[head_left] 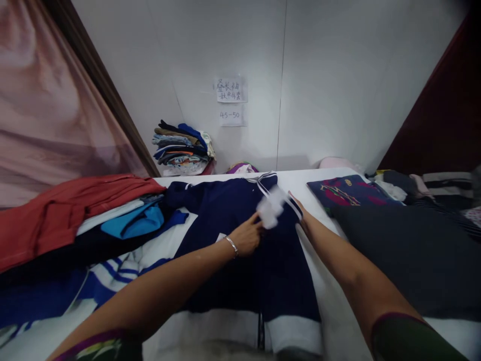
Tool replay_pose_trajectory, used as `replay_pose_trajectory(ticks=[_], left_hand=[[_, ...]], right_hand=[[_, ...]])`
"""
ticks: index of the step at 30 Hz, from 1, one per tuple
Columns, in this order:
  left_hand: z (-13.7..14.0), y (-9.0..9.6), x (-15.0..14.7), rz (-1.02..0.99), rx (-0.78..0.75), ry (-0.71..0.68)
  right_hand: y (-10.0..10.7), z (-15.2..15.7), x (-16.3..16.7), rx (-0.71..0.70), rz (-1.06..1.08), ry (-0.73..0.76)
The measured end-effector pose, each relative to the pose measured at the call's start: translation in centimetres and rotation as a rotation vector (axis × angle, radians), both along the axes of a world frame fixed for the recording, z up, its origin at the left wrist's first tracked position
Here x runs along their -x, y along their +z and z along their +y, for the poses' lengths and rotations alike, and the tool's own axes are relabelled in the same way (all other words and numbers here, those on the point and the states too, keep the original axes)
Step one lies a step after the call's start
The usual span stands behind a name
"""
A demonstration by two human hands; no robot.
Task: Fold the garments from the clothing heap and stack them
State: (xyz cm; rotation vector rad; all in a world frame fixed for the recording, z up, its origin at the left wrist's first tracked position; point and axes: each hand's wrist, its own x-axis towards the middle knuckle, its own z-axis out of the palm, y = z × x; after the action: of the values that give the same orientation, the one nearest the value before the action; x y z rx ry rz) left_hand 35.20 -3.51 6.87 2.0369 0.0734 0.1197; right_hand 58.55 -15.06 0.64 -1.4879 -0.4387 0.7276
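A navy jacket [221, 271] with white stripes and a white band at the hem lies spread on the white table before me. My left hand [248, 236], a silver bangle on its wrist, reaches over the jacket's middle. Its fingers are closed on a small white piece [270, 206], blurred by motion, perhaps paper or cloth. At the jacket's right edge is my right hand [298, 216], touching the navy fabric beside a white stripe. That fabric covers most of its fingers, so their grip is hidden.
Red, white and blue clothes [75, 215] are heaped at the left. Dark folded garments [406, 250] lie at the right, near a patterned navy piece [338, 193]. A stack of folded clothes [184, 145] stands by the back wall, under handwritten paper signs [232, 100].
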Motion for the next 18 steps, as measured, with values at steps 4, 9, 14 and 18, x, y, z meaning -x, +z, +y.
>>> replay_pose_trajectory(ticks=[4,9,14,18], left_hand=[[-2.4,-3.7,1.0,-0.088,-0.275,-0.162],[-2.5,-4.7,2.1,-0.048,-0.520,-0.015],[-1.7,-3.6,2.2,0.016,-0.612,0.277],[-0.9,-3.7,2.2,0.067,-0.569,0.363]], right_hand=[[-0.2,-5.2,2.5,-0.073,0.165,0.052],[1.3,-9.4,5.7,0.074,0.137,0.006],[3.2,-13.0,8.7,0.248,0.093,0.110],[3.2,-15.2,11.8,0.178,0.176,0.199]])
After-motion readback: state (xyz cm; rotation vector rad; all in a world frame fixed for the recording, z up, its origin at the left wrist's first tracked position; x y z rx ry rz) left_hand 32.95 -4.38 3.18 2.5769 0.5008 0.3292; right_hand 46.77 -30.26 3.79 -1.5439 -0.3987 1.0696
